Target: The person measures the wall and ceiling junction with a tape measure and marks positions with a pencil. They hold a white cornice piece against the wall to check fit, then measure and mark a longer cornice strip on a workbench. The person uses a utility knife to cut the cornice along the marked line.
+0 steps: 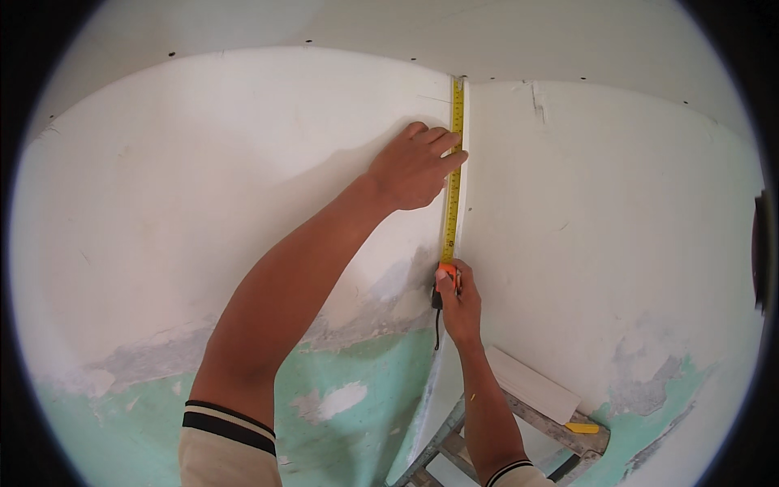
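Note:
A yellow tape measure blade (454,203) runs upright along the corner between two walls, its top end at the ceiling line. My left hand (415,166) reaches up to it, fingers curled and closed on the upper part of the blade. Lower down, my right hand (462,304) is wrapped round the orange and black tape measure case (446,272), thumb on its front. A dark wrist strap (437,331) dangles from the case. The fingers behind the case are partly hidden.
Below my right forearm stands a stepladder (458,442). On its top lie a pale flat board (531,383) and a small yellow tool (582,428). The walls are white above, with peeling green paint (357,390) below. Dark screw spots (308,40) dot the ceiling.

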The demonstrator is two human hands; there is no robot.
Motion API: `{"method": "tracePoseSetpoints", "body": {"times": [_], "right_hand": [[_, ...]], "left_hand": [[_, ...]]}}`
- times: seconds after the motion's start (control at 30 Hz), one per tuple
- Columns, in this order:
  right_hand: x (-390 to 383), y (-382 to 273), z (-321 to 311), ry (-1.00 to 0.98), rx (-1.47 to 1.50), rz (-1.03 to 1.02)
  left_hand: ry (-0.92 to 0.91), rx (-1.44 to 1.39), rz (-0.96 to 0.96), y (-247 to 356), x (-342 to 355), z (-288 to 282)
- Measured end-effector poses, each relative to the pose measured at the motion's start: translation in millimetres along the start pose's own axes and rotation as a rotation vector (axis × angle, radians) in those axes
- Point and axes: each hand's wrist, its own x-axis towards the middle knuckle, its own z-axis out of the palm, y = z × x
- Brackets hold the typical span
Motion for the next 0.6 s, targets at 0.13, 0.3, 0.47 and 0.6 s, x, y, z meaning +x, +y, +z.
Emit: {"method": "tracePoseSetpoints", "body": {"times": [0.13,0.3,0.47,0.6], "right_hand": [[3,-7,-1,0.009,0.033,0.028],[7,-11,3,0.015,0.039,0.037],[2,-15,5,0.035,0.003,0.049],[3,-10,8,0.052,-0.002,0.045]], "left_hand": [[-0.036,0.009,-0.010,-1,0,5],[-0.004,0.042,-0.008,-1,-3,8],[0.053,0.102,-0.020,5,-5,11],[0.019,0.151,-0.053,8,-2,12]]}}
